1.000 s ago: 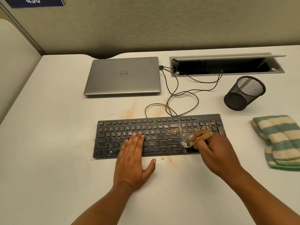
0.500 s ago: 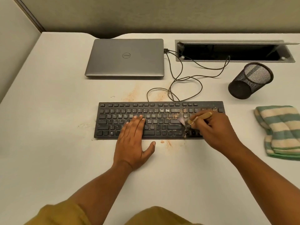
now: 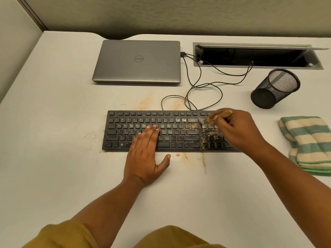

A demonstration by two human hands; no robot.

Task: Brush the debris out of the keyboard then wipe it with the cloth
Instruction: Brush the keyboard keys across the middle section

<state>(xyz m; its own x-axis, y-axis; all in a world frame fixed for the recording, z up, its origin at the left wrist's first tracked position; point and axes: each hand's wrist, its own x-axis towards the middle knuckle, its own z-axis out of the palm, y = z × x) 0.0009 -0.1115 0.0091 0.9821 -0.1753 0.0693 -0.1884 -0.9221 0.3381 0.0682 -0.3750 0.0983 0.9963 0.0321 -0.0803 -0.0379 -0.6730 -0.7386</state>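
On pale bench [image 3: 53, 158]: black debris-dusted keyboard [image 3: 179, 130], left hand [image 3: 145, 154] spread flat across middle keys, right hand [image 3: 238, 129] pinching small wooden-handled brush [image 3: 215, 118] over right end.

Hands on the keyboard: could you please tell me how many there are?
2. The left hand lies flat on the keyboard near its middle; the right hand is over its right end, holding the brush.
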